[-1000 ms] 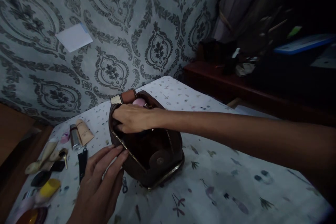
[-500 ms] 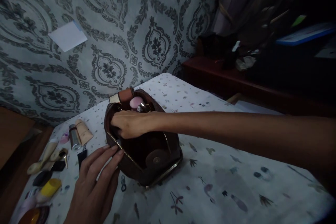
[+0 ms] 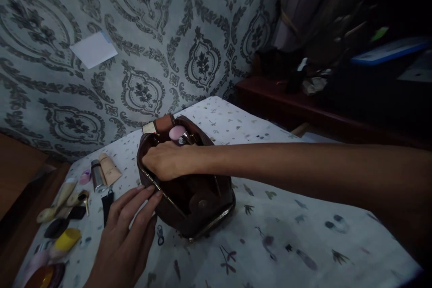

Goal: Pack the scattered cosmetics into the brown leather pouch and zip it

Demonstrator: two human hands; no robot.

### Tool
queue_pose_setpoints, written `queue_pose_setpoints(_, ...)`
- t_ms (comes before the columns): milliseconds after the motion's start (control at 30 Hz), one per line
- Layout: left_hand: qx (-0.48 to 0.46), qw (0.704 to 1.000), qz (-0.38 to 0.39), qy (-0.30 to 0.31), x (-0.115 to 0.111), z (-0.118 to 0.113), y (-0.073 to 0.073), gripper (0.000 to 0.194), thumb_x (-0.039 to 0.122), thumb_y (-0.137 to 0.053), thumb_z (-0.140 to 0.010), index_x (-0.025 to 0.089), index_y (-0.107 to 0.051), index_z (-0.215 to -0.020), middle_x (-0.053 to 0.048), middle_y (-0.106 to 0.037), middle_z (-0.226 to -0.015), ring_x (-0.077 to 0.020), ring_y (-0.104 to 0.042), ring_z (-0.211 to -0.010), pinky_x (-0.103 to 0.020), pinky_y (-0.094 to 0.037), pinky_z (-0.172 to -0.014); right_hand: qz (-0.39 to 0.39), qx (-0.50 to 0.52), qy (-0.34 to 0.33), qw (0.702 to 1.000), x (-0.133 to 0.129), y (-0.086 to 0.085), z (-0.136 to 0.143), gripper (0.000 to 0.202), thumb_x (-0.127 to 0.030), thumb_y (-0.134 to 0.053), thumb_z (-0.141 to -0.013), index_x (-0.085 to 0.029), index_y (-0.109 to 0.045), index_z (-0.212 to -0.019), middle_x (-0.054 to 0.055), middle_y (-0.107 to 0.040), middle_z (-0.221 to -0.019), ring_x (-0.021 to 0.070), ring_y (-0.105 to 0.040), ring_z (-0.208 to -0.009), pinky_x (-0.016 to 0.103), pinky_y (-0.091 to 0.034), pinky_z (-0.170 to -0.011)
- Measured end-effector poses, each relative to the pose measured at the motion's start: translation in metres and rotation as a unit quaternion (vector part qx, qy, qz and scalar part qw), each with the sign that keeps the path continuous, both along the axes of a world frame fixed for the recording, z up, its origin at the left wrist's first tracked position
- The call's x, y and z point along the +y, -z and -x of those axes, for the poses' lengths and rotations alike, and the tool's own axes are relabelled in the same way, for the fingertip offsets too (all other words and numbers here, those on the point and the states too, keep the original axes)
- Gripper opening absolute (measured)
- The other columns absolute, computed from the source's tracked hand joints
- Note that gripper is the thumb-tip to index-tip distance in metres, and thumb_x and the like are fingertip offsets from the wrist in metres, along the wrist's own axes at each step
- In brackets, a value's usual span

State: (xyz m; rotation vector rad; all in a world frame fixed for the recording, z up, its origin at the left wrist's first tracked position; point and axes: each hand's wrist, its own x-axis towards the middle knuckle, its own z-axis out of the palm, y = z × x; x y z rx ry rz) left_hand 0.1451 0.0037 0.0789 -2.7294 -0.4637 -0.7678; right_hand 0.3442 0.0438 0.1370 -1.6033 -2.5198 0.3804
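Observation:
A brown leather pouch [image 3: 202, 202] with a gold zipper stands unzipped on the table's patterned cloth [image 3: 286, 229]. My right hand [image 3: 165, 162] reaches into its mouth from the right, fingers curled down inside; what they hold is hidden. A pink round item [image 3: 177, 133] and a tan tab show at the far rim. My left hand [image 3: 130, 229] rests with spread fingers against the pouch's near left edge by the zipper.
Several cosmetics lie at the left: a beige tube [image 3: 109, 168], a silver cylinder [image 3: 96, 175], a black strap tag [image 3: 106, 204], a yellow item [image 3: 66, 239], dark compacts. Patterned wallpaper with a white note [image 3: 93, 49] is behind. A dark shelf [image 3: 303, 103] stands at the right.
My right hand has pushed slightly deeper into the pouch's left side. My left hand stays against the near edge. The view has shifted a little.

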Motion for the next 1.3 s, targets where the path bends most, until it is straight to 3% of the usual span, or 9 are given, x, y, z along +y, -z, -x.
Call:
queue_pose_setpoints(100,-0.004,1.000,-0.002,0.000,0.001,0.000,0.000,0.067,0.001,-0.055,-0.092,0.022,-0.037,-0.152,-0.012,-0.060,-0.130,-0.0265,-0.052,-0.125,-0.038,-0.046,-0.101,-0.010,-0.004,0.001,1.000,-0.003,0.005,-0.007,0.027,-0.004,-0.063,-0.076,-0.012,-0.073,-0.099,0.019,-0.074,-0.106,0.0311,-0.072,-0.101,0.039,-0.058,-0.078)
queue_pose_setpoints(233,-0.018,1.000,-0.009,0.005,0.001,-0.001,0.002,0.066,0.002,-0.055,-0.092,0.023,-0.037,-0.153,-0.011,-0.060,-0.129,-0.0261,-0.052,-0.124,-0.039,-0.045,-0.102,-0.007,0.020,-0.057,0.998,-0.010,0.000,-0.018,0.029,-0.004,-0.056,-0.081,-0.014,-0.071,-0.103,0.014,-0.073,-0.111,0.0281,-0.070,-0.104,0.033,-0.055,-0.077)
queue_pose_setpoints(433,-0.014,1.000,-0.011,0.003,0.001,-0.002,0.001,0.067,0.001,-0.054,-0.092,0.023,-0.037,-0.152,-0.011,-0.060,-0.128,-0.0259,-0.052,-0.123,-0.038,-0.045,-0.101,0.045,-0.006,-0.082,0.996,-0.019,-0.013,-0.014,0.030,-0.011,-0.062,-0.079,-0.007,-0.070,-0.107,0.017,-0.070,-0.117,0.0263,-0.069,-0.100,0.024,-0.045,-0.054)
queue_pose_setpoints(733,0.022,0.999,-0.028,0.010,0.002,0.003,-0.002,0.048,0.002,-0.053,-0.091,0.011,-0.050,-0.138,-0.015,-0.057,-0.131,-0.0273,-0.048,-0.125,-0.036,-0.043,-0.103,0.058,0.031,-0.135,0.989,-0.010,-0.007,-0.019,0.027,-0.023,-0.069,-0.079,-0.006,-0.073,-0.100,0.010,-0.074,-0.093,0.0182,-0.066,-0.084,0.022,-0.042,-0.057)
queue_pose_setpoints(967,0.018,0.999,-0.033,0.001,0.001,0.003,0.000,0.048,0.003,-0.053,-0.091,0.013,-0.050,-0.138,-0.013,-0.057,-0.131,-0.0269,-0.047,-0.125,-0.035,-0.043,-0.102,-0.040,0.062,-0.163,0.984,-0.007,0.016,-0.023,0.015,-0.020,-0.066,-0.081,-0.008,-0.073,-0.086,0.010,-0.069,-0.091,0.0155,-0.060,-0.076,0.022,-0.040,-0.059)
queue_pose_setpoints(1100,0.014,1.000,-0.025,0.001,-0.001,0.002,0.000,0.047,0.002,-0.051,-0.092,0.012,-0.049,-0.137,-0.014,-0.056,-0.130,-0.0275,-0.046,-0.124,-0.037,-0.042,-0.103,-0.070,0.048,-0.169,0.982,-0.007,0.020,-0.023,0.013,-0.017,-0.063,-0.080,-0.008,-0.072,-0.083,0.011,-0.067,-0.088,0.0145,-0.056,-0.069,0.022,-0.038,-0.055)
queue_pose_setpoints(1300,0.006,1.000,-0.020,-0.002,-0.001,0.000,0.001,0.044,0.003,-0.049,-0.094,0.012,-0.049,-0.137,-0.014,-0.055,-0.130,-0.0274,-0.045,-0.124,-0.036,-0.042,-0.101,-0.029,0.065,-0.200,0.977,0.000,0.016,-0.024,0.012,-0.018,-0.066,-0.082,-0.008,-0.072,-0.082,0.007,-0.065,-0.081,0.0148,-0.055,-0.073,0.023,-0.041,-0.064)
